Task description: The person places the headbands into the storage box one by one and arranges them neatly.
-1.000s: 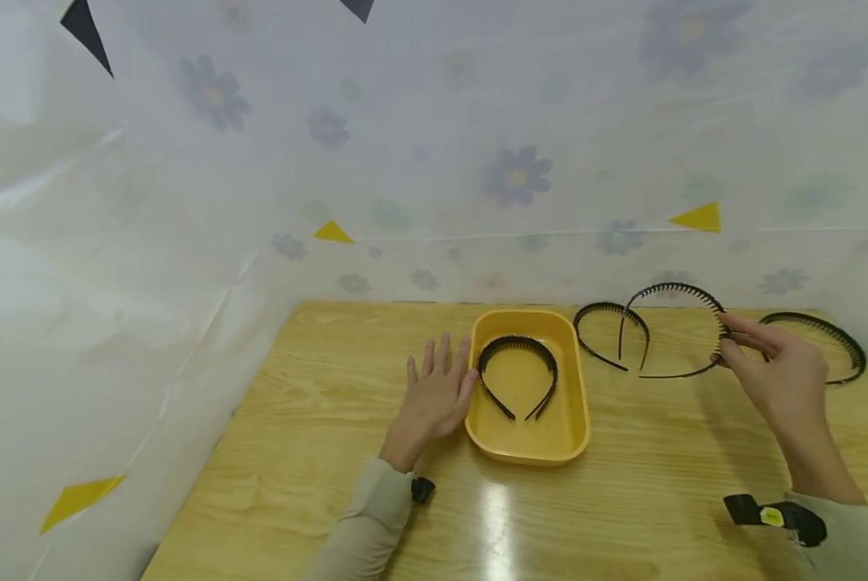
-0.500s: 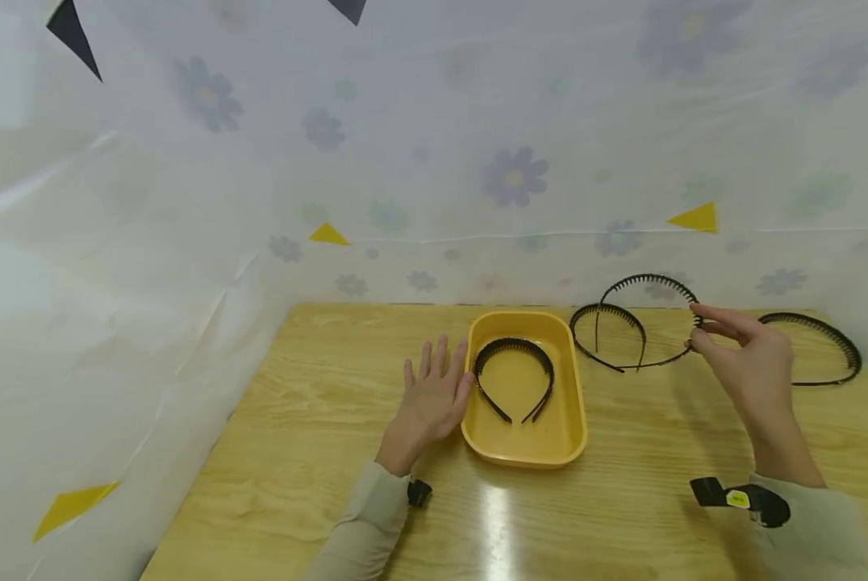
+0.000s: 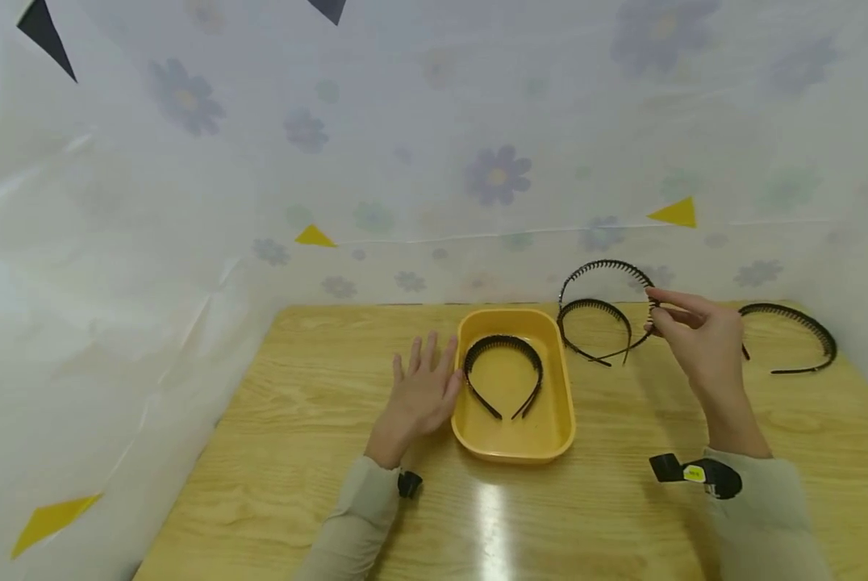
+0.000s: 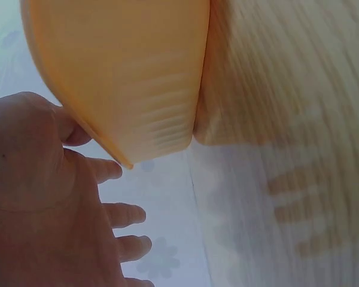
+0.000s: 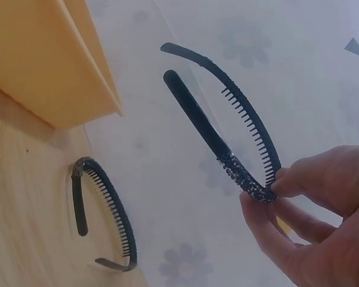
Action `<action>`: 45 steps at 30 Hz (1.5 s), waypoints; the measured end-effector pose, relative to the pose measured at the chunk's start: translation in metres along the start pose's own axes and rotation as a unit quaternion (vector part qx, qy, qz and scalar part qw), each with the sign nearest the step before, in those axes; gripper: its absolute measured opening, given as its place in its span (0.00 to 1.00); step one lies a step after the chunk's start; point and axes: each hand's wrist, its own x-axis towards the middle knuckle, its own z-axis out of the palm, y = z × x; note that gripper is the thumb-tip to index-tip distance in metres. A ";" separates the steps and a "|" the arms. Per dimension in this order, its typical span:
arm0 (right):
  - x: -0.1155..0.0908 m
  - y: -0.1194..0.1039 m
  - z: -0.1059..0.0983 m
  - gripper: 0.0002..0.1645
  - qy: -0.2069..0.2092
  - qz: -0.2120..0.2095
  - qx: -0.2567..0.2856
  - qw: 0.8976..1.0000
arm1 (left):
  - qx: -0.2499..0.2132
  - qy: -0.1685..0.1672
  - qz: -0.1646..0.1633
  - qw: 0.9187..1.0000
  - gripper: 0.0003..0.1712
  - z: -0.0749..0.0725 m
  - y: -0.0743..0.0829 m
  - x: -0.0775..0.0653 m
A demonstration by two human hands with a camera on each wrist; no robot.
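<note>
My right hand (image 3: 706, 343) pinches a black toothed headband (image 3: 608, 262) between thumb and fingers, holding it above the table. The right wrist view shows glittery sparkles (image 5: 245, 179) on its band, near the fingertips. Behind it, a smaller-looking black headband (image 3: 595, 303) rests on the table. My left hand (image 3: 419, 399), fingers spread, is at the left side of a yellow tray (image 3: 510, 442). In the left wrist view the thumb and index finger touch the tray's rim (image 4: 87, 128). Inside the tray lies a black headband (image 3: 502, 339); whether it is more than one I cannot tell.
Another black headband (image 3: 828, 339) lies on the wooden table (image 3: 318, 411) at the far right, beyond my right hand. A pale flower-printed sheet (image 3: 419, 161) hangs behind the table and along its left side.
My right hand has carried the held headband leftward, closer to the tray, and it now overlaps the headband behind it in the head view. My left hand stays at the tray.
</note>
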 end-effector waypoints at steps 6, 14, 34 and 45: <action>0.000 -0.003 0.014 0.19 -0.019 -0.006 -0.043 0.999 | -0.010 -0.015 0.004 1.000 0.36 -0.001 0.003 0.004; -0.001 -0.004 0.033 0.19 -0.025 -0.062 -0.093 0.993 | -0.006 0.001 0.012 1.000 0.36 0.000 -0.002 0.008; -0.003 -0.012 0.066 0.15 -0.025 -0.086 -0.100 0.991 | -0.021 0.002 -0.002 1.000 0.37 -0.008 -0.008 -0.001; -0.013 -0.014 0.072 0.15 -0.034 -0.083 -0.066 0.994 | -0.016 -0.004 -0.007 1.000 0.36 -0.006 -0.002 -0.002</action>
